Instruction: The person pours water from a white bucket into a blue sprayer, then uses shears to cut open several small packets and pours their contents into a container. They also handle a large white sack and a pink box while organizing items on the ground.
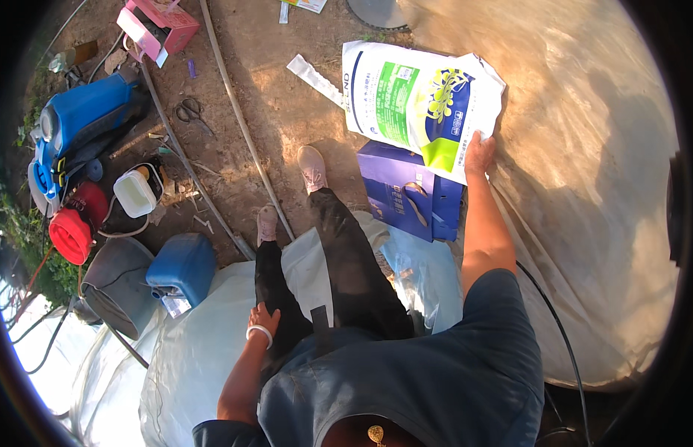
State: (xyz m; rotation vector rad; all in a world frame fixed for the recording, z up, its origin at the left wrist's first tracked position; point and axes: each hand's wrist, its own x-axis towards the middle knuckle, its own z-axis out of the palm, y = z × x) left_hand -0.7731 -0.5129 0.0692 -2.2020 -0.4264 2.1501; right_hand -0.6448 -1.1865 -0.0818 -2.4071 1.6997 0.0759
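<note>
My right hand (479, 153) grips the near edge of a white, green and blue printed bag (408, 106), which bears writing. The bag partly covers a purple cardboard box (394, 184) lying on the ground before me. My fingers are partly hidden by the bag's edge. At the lower left my left hand (264, 321), with a white bangle at the wrist, rests on my thigh and holds nothing; its fingers are a little apart. A torn white strip (314, 80) lies against the bag's left side.
Left on the soil are scissors (190, 113), a blue backpack sprayer (84, 112), a white tub (135, 193), a red container (75, 229), a blue jerrycan (184, 268) and a grey bucket (117, 285). Two poles cross the ground. Plastic sheeting (592, 223) covers the right side.
</note>
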